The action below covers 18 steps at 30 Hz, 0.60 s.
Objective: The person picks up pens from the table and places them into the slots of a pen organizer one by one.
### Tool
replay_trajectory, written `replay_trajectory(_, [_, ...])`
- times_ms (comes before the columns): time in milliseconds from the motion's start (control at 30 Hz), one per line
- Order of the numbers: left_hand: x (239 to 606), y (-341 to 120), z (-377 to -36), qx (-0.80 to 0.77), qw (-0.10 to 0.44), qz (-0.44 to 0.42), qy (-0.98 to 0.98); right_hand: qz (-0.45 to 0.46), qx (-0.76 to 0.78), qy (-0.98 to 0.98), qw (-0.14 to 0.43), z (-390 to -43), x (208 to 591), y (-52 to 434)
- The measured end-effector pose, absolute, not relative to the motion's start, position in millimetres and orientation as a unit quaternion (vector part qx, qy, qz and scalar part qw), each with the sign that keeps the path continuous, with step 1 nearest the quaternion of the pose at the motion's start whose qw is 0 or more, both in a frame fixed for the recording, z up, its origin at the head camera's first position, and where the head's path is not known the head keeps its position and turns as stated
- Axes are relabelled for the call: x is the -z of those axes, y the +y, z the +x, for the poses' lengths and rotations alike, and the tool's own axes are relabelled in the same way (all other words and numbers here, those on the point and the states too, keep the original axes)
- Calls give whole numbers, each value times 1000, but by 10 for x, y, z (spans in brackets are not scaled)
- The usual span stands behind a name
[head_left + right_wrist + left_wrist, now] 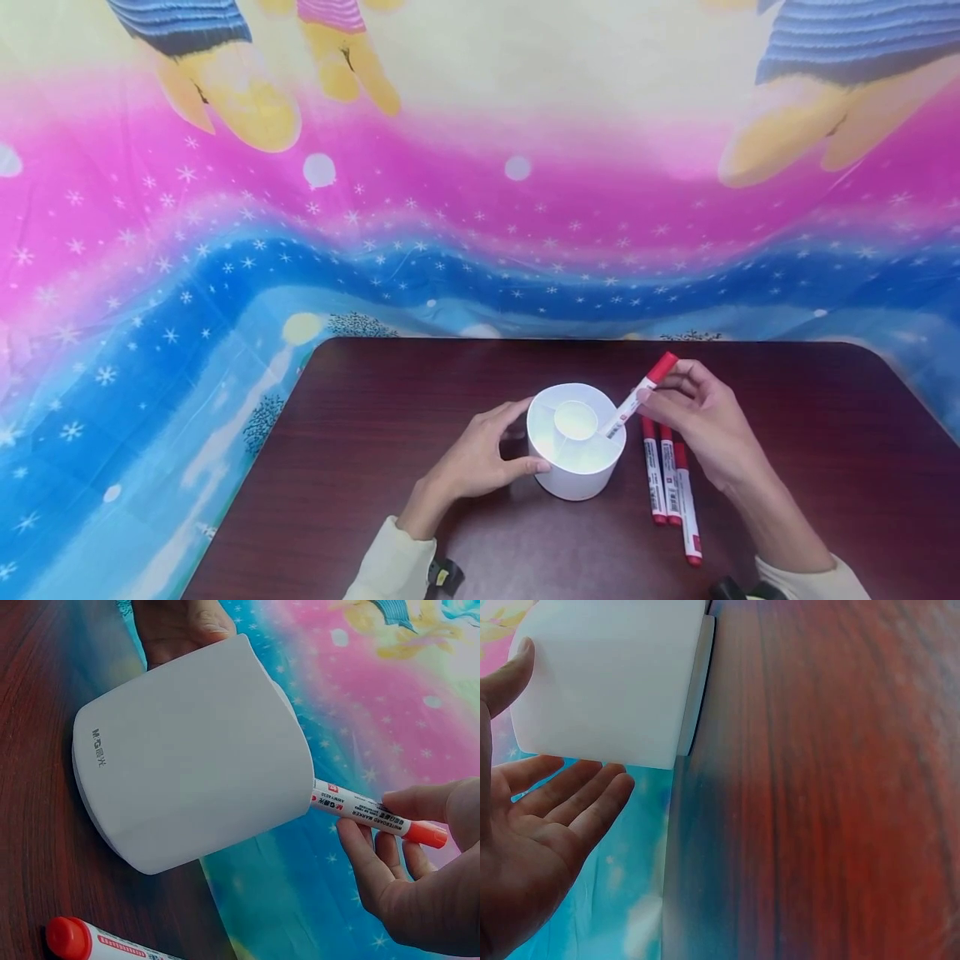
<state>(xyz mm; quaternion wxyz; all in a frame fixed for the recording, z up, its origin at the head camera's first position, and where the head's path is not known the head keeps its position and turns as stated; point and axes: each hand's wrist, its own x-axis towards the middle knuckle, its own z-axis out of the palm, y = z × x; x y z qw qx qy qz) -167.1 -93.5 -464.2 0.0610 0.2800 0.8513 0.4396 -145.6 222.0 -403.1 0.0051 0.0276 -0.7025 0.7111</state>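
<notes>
Head view: right fingers [696,377] pinch a slanted marker [632,407].

Cup [579,485]: plain white, walls and dividers alike; small dark lettering near the base; base edge appears greyish, though shadow may tint it.
Marker, raised [628,412]: white barrel, red cap, black print, small red logo.
Markers, three [671,483]: white barrels, red caps, red ends, dark print.
Table [375,408]: dark reddish brown, streaked wood grain.
Cloth [450,221]: bands of cream, magenta, blue and pale blue; white snowflakes and dots; yellow shapes with blue or pink stripes.
Sleeves [392,562]: cream.
Wristband [447,577]: black.
</notes>
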Motion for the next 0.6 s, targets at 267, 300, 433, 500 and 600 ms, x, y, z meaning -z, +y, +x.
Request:
replay_trajectory(267, [4646,-930,-1653,-440,66,277,852,25,-685,-728,6,-1446,4049,2197])
replay_trajectory(300, [4645,-929,-1652,-440,66,277,852,24,-680,-732,6,-1446,4050,2195])
replay_trajectory(433, [4644,-930,-1652,-440,66,277,852,24,-658,-752,8,-1446,4055,2183])
replay_trajectory(500, [4640,-931,-1656,-437,63,279,853,23,-644,-765,10,-1449,4052,2173])
replay_trajectory(600, [4621,-932,-1673,-428,56,285,856,22,-627,-779,15,-1454,4046,2162])
